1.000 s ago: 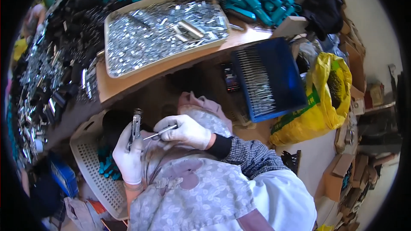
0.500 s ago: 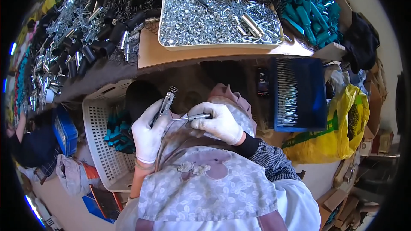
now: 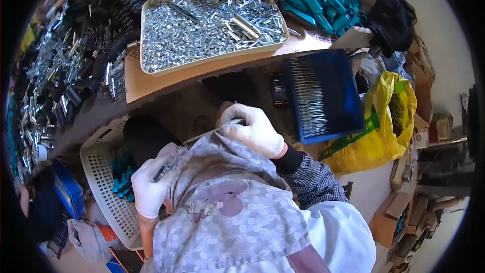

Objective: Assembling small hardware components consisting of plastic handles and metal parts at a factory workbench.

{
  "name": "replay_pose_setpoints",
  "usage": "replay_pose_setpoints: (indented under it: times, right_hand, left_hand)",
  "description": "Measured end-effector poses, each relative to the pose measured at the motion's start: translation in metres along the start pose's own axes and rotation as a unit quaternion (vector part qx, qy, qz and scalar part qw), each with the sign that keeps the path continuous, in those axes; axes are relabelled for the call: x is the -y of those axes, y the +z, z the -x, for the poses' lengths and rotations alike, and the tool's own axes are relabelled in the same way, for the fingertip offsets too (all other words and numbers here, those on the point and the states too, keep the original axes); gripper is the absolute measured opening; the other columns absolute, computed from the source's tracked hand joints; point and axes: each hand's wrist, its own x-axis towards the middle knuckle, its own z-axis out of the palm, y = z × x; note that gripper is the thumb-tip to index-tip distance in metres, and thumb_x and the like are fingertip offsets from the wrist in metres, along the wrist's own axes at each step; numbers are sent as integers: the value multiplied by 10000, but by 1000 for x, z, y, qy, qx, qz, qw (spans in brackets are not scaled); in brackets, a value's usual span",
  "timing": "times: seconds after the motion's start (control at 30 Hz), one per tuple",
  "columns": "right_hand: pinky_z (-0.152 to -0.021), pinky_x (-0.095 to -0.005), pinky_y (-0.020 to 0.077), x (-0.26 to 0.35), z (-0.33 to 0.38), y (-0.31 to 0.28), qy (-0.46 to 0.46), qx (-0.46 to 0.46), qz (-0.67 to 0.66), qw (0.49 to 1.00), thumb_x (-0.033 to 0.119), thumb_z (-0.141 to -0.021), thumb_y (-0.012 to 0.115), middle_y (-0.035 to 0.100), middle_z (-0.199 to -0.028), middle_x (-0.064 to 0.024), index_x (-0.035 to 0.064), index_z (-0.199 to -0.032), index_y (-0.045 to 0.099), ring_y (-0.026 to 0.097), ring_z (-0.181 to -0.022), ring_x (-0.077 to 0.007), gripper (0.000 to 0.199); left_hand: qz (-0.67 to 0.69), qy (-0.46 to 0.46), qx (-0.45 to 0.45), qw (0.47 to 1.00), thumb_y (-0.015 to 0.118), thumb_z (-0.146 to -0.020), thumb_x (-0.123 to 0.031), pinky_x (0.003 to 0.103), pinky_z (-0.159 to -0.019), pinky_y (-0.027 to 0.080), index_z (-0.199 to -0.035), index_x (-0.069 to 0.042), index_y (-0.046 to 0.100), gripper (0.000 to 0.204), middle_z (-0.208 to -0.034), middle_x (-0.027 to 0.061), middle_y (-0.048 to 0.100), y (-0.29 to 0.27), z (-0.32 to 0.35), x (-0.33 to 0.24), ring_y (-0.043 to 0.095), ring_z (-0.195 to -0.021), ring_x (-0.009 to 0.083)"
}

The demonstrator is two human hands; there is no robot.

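Observation:
My left hand (image 3: 153, 184), in a white glove, is closed around a metal tube (image 3: 169, 163), mostly hidden by fingers and smeared by motion. Above the lap, my gloved right hand (image 3: 254, 131) grips the thicker end of a thin metal rod (image 3: 203, 135). That rod slants down leftward, its far tip close to the tube; I cannot tell whether they touch. Beneath both hands lies a grey patterned apron (image 3: 257, 222).
A cream tray (image 3: 212, 60) of small metal parts stands on the table, between dark and silver parts (image 3: 70, 81) and teal pieces (image 3: 323, 0). A blue bin (image 3: 348, 101) holds metal rods. White basket (image 3: 96, 192) left; yellow bag (image 3: 374, 136) right.
My hands have moved apart, the left one down and leftward. The rod's tip has drawn away from the tube's side. The whole view has turned and shifted, and the scene sits further left.

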Motion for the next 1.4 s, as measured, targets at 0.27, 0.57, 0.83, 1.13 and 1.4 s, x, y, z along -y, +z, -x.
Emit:
replay_pose_setpoints:
  times: [0.27, 0.57, 0.83, 1.13, 1.4]
  right_hand:
    - [-826, -272, 501, 4, 3, 10, 3, 112, 40, 993, 114, -889, 680, 683, -925, -54, -27, -1030, 682, 623, -889, -123, 200]
    - [-713, -268, 505, 23, 2, -20, 17, 56, 58, 997, 123, -827, 670, 666, -829, -45, -28, -929, 693, 603, -762, -105, 184]
    - [-784, -279, 508, 5, 2, 11, 1, 143, 32, 989, 106, -870, 648, 682, -899, -58, -16, -990, 685, 626, -844, -122, 175]
    - [-782, -292, 522, 16, -1, 7, -36, 168, 68, 983, 103, -877, 660, 692, -892, -74, -15, -1005, 679, 644, -825, -146, 175]
    - [-818, -286, 501, 18, 1, 9, 30, 197, 33, 979, 56, -867, 680, 656, -940, -51, -20, -1008, 669, 612, -884, -128, 161]
  left_hand:
    - [31, 42, 40, 998, 780, -754, -65, 344, -727, 546, -1034, 15, 746, 293, -907, 180, 721, 6, -1, -15, 713, -794, 301]
    - [1, 34, 24, 999, 785, -771, -117, 345, -721, 555, -1021, -6, 754, 275, -903, 173, 730, -4, 3, -2, 721, -793, 313]
    - [55, 110, 58, 991, 814, -764, -98, 360, -715, 559, -1067, -23, 747, 319, -933, 160, 740, 8, -3, -9, 720, -793, 315]
    - [54, 99, 47, 993, 812, -773, -99, 349, -713, 567, -1074, -17, 749, 319, -928, 160, 747, 6, 0, -3, 732, -790, 306]
    - [62, 136, 63, 987, 825, -774, -95, 337, -712, 578, -1083, -10, 746, 330, -950, 174, 752, 3, -1, -2, 746, -803, 304]
